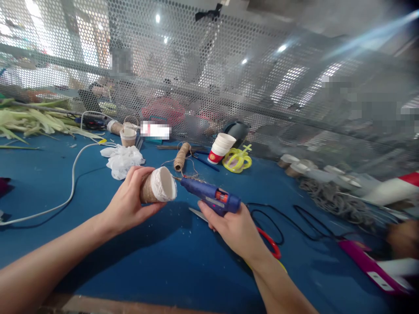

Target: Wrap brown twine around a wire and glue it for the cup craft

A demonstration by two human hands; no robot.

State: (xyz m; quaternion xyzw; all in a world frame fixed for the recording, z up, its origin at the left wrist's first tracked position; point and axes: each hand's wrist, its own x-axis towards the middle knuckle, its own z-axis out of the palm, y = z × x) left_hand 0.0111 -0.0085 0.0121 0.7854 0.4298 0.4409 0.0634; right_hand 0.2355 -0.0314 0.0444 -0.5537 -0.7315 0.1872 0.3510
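My left hand [126,205] is closed around a paper cup [151,188] wrapped in brown twine, with white lace at its rim. The cup lies tilted, its opening toward the right. In my right hand [234,226] is a blue glue gun [209,194], its tip close to the lace rim; whether they touch I cannot tell. Scissors [270,242] with red handles lie partly under my right wrist. Beyond my left hand sits a heap of white lace [122,160]. A roll of twine [182,157] rests on the blue table [157,261].
Stacked paper cups [221,148] and a yellow crown-shaped piece [237,160] stand near the mesh screen [183,52]. Husks [39,120] and a white cable [74,174] are left. Grey coils [330,196], black cable and a purple power strip [369,266] lie right.
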